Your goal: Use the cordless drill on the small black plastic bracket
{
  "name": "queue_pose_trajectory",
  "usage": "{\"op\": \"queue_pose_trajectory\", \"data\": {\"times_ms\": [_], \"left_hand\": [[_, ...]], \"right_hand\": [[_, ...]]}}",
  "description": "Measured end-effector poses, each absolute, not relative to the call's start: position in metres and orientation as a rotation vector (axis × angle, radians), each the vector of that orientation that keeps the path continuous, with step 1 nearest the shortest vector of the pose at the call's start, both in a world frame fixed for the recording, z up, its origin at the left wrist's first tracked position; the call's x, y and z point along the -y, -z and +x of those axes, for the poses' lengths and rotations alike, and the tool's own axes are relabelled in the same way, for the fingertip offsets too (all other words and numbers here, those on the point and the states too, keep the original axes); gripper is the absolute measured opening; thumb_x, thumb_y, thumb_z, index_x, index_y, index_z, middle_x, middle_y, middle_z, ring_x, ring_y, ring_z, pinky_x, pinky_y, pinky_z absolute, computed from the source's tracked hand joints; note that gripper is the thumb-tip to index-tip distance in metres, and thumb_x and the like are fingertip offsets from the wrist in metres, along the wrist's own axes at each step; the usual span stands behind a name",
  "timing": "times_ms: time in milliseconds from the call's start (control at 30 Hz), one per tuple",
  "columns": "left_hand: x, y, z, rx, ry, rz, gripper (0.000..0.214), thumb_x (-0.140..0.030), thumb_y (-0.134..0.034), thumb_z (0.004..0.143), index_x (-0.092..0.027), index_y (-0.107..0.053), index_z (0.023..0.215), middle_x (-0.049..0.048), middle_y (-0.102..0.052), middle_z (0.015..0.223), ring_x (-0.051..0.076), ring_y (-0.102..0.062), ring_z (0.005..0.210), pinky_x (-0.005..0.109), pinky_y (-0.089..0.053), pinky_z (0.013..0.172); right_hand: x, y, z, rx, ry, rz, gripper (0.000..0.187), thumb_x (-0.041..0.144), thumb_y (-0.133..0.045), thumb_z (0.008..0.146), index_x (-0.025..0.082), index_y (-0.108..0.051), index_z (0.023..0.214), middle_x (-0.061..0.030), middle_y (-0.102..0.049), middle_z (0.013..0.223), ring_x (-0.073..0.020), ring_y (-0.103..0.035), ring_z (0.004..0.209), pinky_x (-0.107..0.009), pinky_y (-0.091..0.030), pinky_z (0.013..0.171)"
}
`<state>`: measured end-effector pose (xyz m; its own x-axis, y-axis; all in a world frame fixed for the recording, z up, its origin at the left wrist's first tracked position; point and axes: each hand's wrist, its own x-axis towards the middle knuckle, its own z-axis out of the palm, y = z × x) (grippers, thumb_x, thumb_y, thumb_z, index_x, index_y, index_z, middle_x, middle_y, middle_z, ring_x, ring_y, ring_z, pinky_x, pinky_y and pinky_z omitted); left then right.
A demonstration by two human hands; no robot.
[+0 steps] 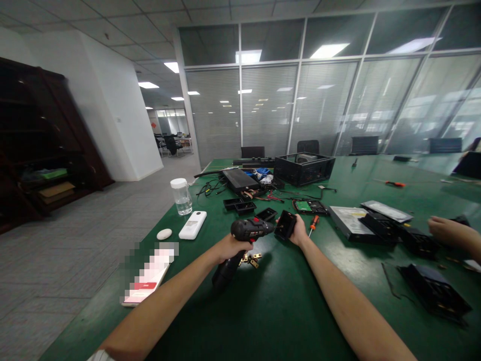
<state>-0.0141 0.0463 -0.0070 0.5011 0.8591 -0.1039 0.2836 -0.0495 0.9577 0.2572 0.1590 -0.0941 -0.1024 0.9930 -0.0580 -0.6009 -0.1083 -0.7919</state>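
Observation:
My left hand (229,249) is wrapped round the grip of a black cordless drill (248,229), its nose pointing right. In my right hand (298,231) is a small black open box (285,224), tilted with its hollow side toward me, close to the drill's tip. Whether the tip touches the box I cannot tell. Below the drill lies a small heap of brass-coloured metal pieces (255,259), partly hidden by my left hand and the grip. Similar black boxes (245,206) lie just beyond on the green table (278,306).
An orange-handled screwdriver (314,223) lies beside my right hand. Leftward are a lidded jar (182,197), a white power bank (193,225) and a phone (154,273). A black metal case (304,169) stands behind cables. Another person's hand (453,233) is at right among black parts (434,293).

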Motion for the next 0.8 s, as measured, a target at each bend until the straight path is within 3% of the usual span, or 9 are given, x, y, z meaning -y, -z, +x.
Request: {"op": "queue_pose_trajectory", "data": {"times_ms": [800], "left_hand": [[-0.0473, 0.0078, -0.0138, -1.005, -0.641, 1.601, 0.016, -0.025, -0.056, 0.061, -0.011, -0.056, 0.068, 0.0005, -0.054, 0.057, 0.011, -0.047, 0.051, 0.023, -0.035, 0.049]], "right_hand": [[-0.1594, 0.093, 0.2571, 0.777, -1.529, -0.789, 0.04, 0.041, -0.026, 0.071, 0.027, -0.064, 0.07, -0.0124, -0.065, 0.079, -0.0248, -0.061, 0.073, -0.045, -0.047, 0.066]]}}
